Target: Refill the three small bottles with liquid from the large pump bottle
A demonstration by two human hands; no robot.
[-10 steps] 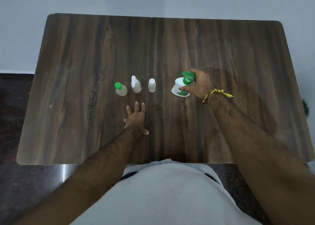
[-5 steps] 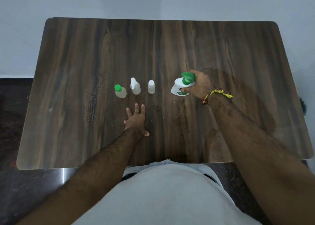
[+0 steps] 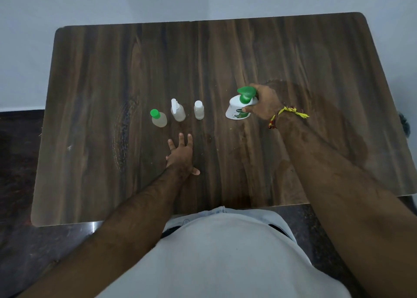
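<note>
1. The right hand (image 3: 265, 103) is wrapping around the large pump bottle (image 3: 239, 108) from its right side, fingers curled against the white body and the thumb lying across the label. The bottle is standing upright on the wooden table (image 3: 90, 94), right of centre, with its green pump head (image 3: 246, 94) facing the camera.
2. The left hand (image 3: 181, 156) is lying flat on the table, palm down – fingers straight and slightly spread, thumb sticking out to the side – holding nothing. It is sitting just in front of the small bottles and is not touching them.
3. The three small bottles are standing in a row left of the pump bottle, apart from each other: a green-capped bottle (image 3: 158, 118) at the left end, a spray-top bottle (image 3: 177, 111) in the middle, a white-capped bottle (image 3: 198, 110) on the right. All three are wearing their tops (each is showing pale liquid in its lower part).
4. A yellow and red thread band (image 3: 286, 115) is circling the right wrist.
5. The person's pale shirt (image 3: 225, 252) is filling the bottom of the view – pressing up against the table's near edge.
</note>
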